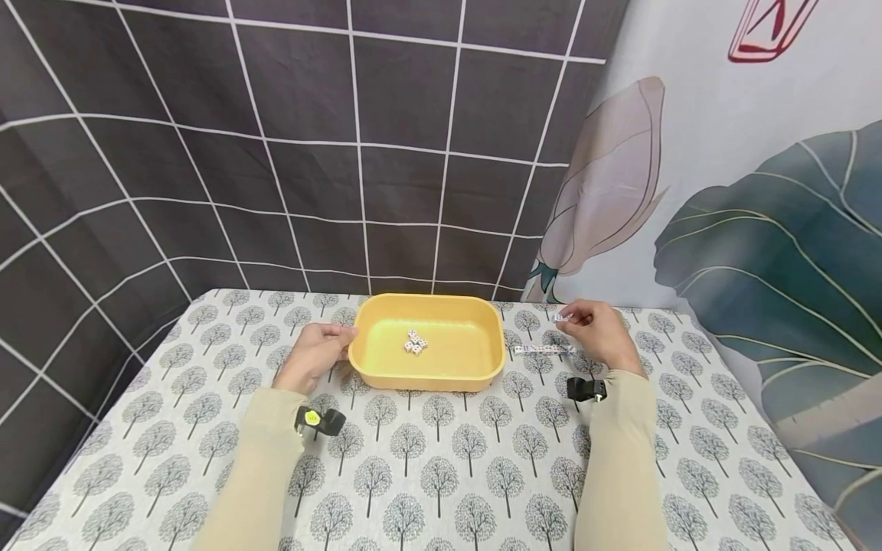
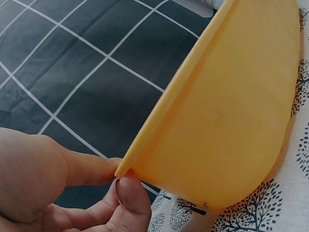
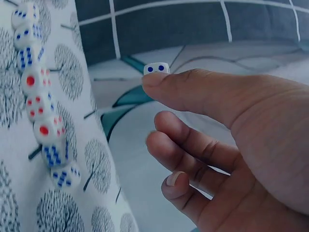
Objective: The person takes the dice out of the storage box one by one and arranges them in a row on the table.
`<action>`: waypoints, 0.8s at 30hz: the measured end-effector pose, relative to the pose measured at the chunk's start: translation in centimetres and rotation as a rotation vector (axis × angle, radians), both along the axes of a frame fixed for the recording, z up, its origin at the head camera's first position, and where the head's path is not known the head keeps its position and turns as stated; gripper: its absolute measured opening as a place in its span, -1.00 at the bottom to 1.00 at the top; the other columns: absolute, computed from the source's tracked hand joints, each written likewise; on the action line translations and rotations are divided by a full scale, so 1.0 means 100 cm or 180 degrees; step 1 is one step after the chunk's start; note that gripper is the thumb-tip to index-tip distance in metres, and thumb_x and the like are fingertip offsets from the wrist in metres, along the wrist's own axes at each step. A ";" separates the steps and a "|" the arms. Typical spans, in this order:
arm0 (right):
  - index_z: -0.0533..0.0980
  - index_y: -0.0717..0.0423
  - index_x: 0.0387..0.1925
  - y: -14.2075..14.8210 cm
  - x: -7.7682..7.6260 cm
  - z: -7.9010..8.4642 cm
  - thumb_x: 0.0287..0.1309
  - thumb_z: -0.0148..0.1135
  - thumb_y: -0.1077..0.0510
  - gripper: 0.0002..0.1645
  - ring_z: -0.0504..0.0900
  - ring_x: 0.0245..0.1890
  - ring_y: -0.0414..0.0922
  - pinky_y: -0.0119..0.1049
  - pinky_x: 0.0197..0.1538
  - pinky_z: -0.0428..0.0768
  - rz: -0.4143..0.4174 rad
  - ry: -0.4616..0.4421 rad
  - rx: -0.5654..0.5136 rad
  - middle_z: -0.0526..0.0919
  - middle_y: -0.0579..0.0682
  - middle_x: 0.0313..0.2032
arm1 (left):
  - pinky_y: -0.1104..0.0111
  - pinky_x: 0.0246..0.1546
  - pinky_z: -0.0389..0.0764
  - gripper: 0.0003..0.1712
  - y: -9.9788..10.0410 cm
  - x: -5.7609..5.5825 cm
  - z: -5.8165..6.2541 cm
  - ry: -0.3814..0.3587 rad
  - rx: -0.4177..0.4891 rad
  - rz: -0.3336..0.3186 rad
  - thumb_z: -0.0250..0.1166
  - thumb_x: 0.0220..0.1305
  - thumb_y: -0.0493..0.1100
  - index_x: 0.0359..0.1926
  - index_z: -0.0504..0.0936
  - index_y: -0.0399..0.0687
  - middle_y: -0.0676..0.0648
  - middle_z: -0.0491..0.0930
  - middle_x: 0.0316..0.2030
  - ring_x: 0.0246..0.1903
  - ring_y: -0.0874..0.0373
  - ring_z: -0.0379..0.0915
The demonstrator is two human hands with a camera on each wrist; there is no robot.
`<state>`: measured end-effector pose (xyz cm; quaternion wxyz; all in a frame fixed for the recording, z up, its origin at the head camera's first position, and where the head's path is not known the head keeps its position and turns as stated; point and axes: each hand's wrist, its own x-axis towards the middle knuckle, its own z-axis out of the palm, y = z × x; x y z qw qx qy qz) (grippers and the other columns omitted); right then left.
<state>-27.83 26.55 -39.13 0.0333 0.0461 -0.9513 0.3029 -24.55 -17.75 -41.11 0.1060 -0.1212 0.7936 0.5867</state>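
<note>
A yellow plastic basin (image 1: 475,337) stands on the table, with several white dice (image 1: 416,342) clustered inside it. My left hand (image 1: 318,353) pinches the basin's left rim between thumb and fingers; the left wrist view shows this grip close up on the yellow rim (image 2: 169,96). Right of the basin, my right hand (image 1: 598,330) holds a single die (image 3: 157,68) between the thumb and a finger hidden behind it. Two blue pips show on that die. Below this hand lies a row of dice (image 3: 37,106), touching or nearly so, with red and blue pips.
A white cloth with tree prints (image 1: 441,474) covers the table. Behind the table hangs a dark curtain with white grid lines (image 1: 303,176). At the right is a pale curtain with leaf and flower prints (image 1: 779,252), close to the table's edge.
</note>
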 end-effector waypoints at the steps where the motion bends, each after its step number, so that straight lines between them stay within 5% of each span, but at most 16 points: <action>1: 0.65 0.20 -0.01 0.002 0.000 -0.001 0.28 0.35 0.15 -0.71 0.57 -0.27 -0.07 -0.28 -0.14 0.50 -0.0026 -0.0003 0.0005 0.70 0.11 -0.25 | 0.15 0.24 0.57 -0.57 0.000 0.000 0.000 0.0000 -0.0001 0.0001 0.13 0.53 -0.15 0.23 0.49 -0.39 -0.26 0.61 0.05 -0.16 0.11 0.60; 9: 0.66 0.23 -0.05 0.016 0.002 -0.006 0.26 0.37 0.16 -0.72 0.57 -0.32 -0.11 -0.28 -0.20 0.48 -0.0230 0.0009 0.0021 0.73 0.12 -0.31 | 0.15 0.23 0.58 -0.55 0.000 0.001 0.000 -0.0013 -0.0008 -0.0006 0.15 0.53 -0.14 0.24 0.48 -0.40 -0.29 0.58 0.08 -0.15 0.11 0.60; 24: 0.63 0.22 0.02 0.038 0.006 -0.023 0.28 0.34 0.02 -0.59 0.60 -0.26 -0.01 -0.28 -0.28 0.51 -0.0399 -0.0547 -0.0023 0.69 0.15 -0.22 | 0.16 0.23 0.57 -0.56 0.000 -0.001 -0.001 -0.0006 -0.0021 -0.0007 0.13 0.54 -0.14 0.24 0.49 -0.38 -0.24 0.59 0.04 -0.19 0.15 0.59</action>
